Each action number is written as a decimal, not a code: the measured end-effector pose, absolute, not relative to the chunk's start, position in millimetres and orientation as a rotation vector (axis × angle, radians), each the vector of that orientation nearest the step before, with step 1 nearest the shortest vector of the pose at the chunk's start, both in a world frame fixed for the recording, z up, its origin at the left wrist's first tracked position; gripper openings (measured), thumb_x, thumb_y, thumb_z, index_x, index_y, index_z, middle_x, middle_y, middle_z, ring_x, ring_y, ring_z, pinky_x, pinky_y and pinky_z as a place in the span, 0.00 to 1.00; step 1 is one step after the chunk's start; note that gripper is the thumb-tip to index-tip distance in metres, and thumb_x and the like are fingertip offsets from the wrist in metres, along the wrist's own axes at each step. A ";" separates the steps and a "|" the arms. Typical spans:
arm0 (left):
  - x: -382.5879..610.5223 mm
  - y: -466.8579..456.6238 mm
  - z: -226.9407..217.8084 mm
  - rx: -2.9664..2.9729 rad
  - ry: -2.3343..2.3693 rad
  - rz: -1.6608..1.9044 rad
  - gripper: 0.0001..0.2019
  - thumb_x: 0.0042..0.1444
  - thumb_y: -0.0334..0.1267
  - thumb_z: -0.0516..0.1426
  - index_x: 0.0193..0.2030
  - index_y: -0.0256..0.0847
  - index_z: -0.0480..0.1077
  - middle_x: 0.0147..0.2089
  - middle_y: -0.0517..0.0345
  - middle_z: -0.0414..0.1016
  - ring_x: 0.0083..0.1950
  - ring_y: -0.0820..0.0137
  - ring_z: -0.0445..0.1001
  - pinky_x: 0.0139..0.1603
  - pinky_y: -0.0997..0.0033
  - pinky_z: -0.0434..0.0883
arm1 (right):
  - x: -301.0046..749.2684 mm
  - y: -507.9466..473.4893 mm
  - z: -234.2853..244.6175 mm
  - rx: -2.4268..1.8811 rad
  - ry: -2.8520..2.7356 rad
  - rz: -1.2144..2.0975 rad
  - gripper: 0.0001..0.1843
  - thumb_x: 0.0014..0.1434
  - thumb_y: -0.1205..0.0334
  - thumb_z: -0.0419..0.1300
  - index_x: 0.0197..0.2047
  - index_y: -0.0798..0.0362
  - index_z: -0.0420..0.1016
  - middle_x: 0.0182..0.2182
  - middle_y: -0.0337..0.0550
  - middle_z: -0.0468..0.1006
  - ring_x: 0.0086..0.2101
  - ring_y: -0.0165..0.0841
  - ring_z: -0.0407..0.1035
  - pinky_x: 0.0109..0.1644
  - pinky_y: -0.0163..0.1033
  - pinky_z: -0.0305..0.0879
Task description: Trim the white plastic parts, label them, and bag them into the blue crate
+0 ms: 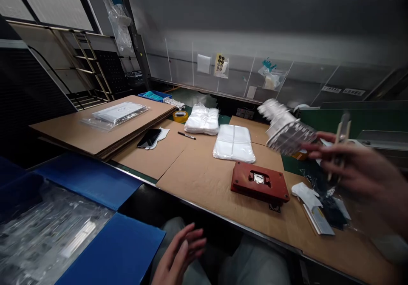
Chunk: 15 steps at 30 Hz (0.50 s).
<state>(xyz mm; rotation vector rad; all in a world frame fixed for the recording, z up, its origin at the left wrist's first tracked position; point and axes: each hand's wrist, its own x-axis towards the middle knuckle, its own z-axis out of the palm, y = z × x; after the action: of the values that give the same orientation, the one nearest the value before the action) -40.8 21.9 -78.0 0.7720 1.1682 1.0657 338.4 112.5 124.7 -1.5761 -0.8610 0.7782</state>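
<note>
My right hand (pixel 360 166), blurred by motion, is raised over the right side of the bench. Its fingertips pinch a crumpled silvery-white strip (pixel 287 128). A slim tool like tweezers (pixel 341 142) stands up between the fingers of the same hand. Low in the view, over my lap, my left hand (pixel 181 253) has its fingers apart and holds nothing. Between the hands, a red block fixture (pixel 242 183) sits near the bench's front edge. A small silvery plate (pixel 259 178) lies in its recess.
Bundles of white bags (pixel 234 142) lie behind the fixture. A phone (pixel 149 138), a pen (pixel 186 135) and yellow tape (pixel 180 116) are further left. Stacked cardboard (pixel 73 128) covers the left end. A blue bin (pixel 127 251) holds clear plastic packs. White scraps (pixel 306 195) lie at right.
</note>
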 end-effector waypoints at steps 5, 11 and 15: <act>-19.3 24.0 -65.0 0.390 0.572 1.004 0.39 0.62 0.67 0.39 0.67 0.41 0.63 0.64 0.41 0.72 0.64 0.51 0.72 0.63 0.44 0.67 | 219.0 36.4 19.6 -1.210 -0.740 1.949 0.13 0.49 0.65 0.67 0.40 0.57 0.78 0.31 0.55 0.84 0.25 0.37 0.79 0.16 0.27 0.40; -29.1 -24.0 -74.5 0.081 0.382 0.879 0.48 0.63 0.67 0.36 0.62 0.18 0.66 0.48 0.27 0.80 0.45 0.47 0.81 0.50 0.49 0.72 | 180.6 -12.0 -50.7 -1.285 -0.836 2.153 0.14 0.51 0.55 0.67 0.33 0.58 0.75 0.24 0.45 0.80 0.15 0.23 0.65 0.15 0.27 0.37; -20.3 -45.7 -83.7 -0.009 0.304 0.886 0.44 0.64 0.64 0.36 0.57 0.23 0.72 0.50 0.34 0.79 0.45 0.51 0.80 0.46 0.50 0.74 | 181.5 -17.1 -63.6 -1.371 -0.851 1.852 0.17 0.58 0.50 0.66 0.40 0.57 0.75 0.22 0.36 0.73 0.16 0.20 0.59 0.20 0.28 0.46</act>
<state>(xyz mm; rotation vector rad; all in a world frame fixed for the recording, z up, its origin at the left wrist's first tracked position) -20.3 -45.7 -83.7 -0.0094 0.3044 0.8858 181.5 -17.1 -63.6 -1.3707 -0.8513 1.8520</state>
